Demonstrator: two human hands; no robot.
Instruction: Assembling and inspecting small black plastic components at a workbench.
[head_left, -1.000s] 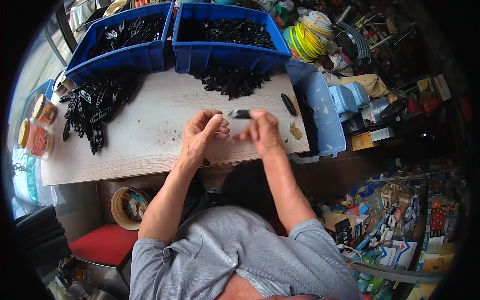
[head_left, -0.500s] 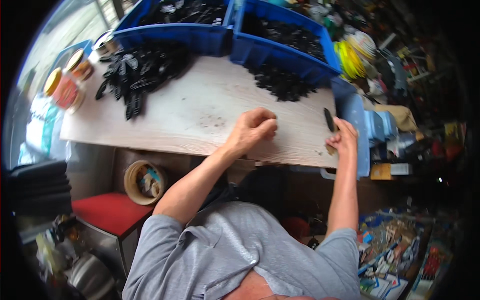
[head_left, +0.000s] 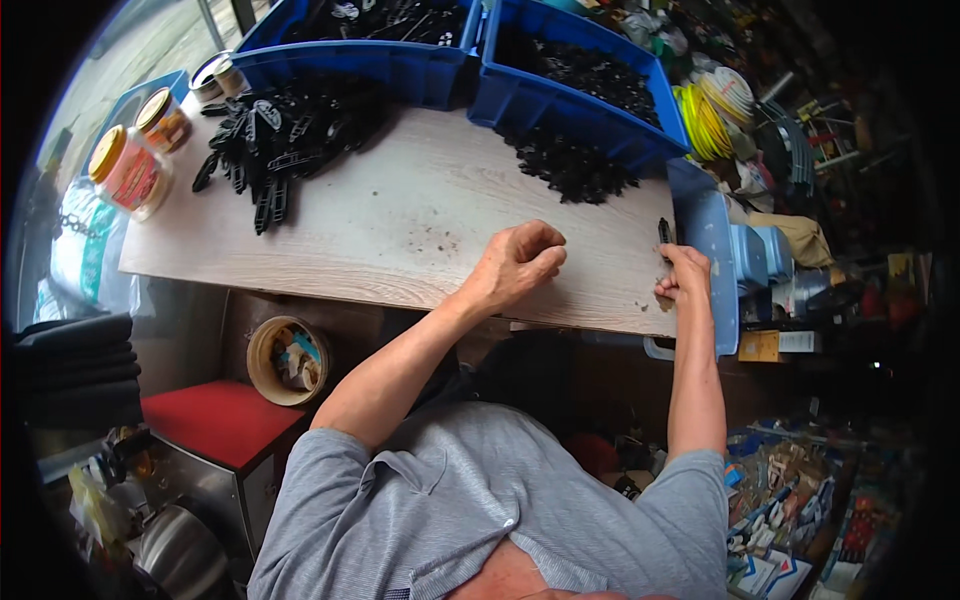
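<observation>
My right hand [head_left: 686,272] is at the table's right edge, its fingers closed on a slim black plastic part [head_left: 664,231] that sticks out above the fingertips. Over the middle of the pale wooden table [head_left: 350,235], my left hand [head_left: 520,264] is curled with thumb and fingers drawn together; whatever it may hold is hidden. A heap of small black pieces [head_left: 575,170] lies beyond the hands. Farther left is a pile of longer black plastic parts [head_left: 275,145], some with slots.
Two blue bins [head_left: 365,72] of black parts stand along the far side. Jars [head_left: 128,175] sit at the left. A light blue container [head_left: 706,225] adjoins the right edge. Below the table are a waste bucket [head_left: 288,362] and a red-topped cabinet [head_left: 220,422].
My left hand has shifted slightly to the right, still curled. My right hand keeps hold of the black part, which now shows a little lower and stands more upright.
</observation>
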